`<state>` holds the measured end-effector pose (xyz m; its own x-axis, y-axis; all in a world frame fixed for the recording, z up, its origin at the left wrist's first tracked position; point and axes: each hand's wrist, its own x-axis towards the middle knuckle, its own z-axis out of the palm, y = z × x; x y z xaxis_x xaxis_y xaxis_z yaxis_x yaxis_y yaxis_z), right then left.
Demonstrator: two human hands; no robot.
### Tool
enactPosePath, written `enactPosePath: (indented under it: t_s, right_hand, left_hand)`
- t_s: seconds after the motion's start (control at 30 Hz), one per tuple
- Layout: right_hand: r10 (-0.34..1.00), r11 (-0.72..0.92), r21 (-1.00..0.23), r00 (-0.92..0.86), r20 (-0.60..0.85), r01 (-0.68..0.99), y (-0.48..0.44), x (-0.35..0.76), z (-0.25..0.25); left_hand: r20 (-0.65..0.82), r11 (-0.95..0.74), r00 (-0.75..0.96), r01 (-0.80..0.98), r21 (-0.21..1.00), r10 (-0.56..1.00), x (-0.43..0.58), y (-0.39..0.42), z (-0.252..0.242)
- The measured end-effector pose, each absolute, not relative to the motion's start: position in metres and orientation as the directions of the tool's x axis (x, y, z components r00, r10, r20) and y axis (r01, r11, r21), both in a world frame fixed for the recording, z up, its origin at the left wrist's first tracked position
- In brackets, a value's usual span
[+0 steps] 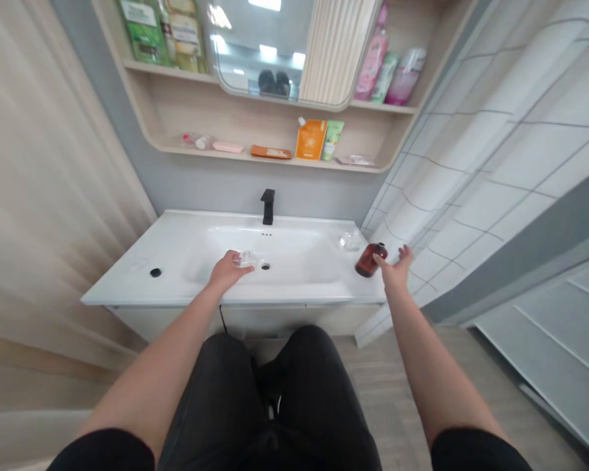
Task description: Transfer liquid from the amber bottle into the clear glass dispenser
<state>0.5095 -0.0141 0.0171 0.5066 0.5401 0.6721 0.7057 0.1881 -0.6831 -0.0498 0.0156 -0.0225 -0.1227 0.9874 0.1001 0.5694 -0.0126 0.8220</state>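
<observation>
Plastic piece [248, 259] held in curled left hand [228, 271] above sink bowl [294, 255], right hand [395, 268] wide open just beside brown bottle [368, 260].

The left hand [228, 271] holds a clear plastic piece [248, 259] over the white washbasin [186, 229], while the open right hand [395, 269] hovers just beside an amber bottle [369, 260] standing on the basin's rim.

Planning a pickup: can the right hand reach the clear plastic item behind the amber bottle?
Probably yes: the right hand is close, with only the amber bottle between it and the clear plastic item.
</observation>
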Motion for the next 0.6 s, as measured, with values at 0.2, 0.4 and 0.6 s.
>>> enactPosePath:
  t_s: [0.2,0.4,0.6]
  right_hand:
    - [0.634,0.401,-0.439,0.102,0.766,0.804,-0.029,0.414,0.048]
    - [0.848,0.518,-0.719,-0.386,0.363,0.463,0.006,0.257,0.005]
    - [0.903,0.191,-0.967,-0.417,0.106,0.168,0.028,0.193,-0.040]
  left_hand:
    - [0.162,-0.090,-0.085,0.548,0.832,0.983,-0.050,0.023,-0.033]
    - [0.299,-0.243,-0.030,0.512,0.824,0.954,-0.049,0.024,-0.036]
    - [0.251,-0.265,0.092,0.456,0.849,0.963,-0.050,0.025,-0.040]
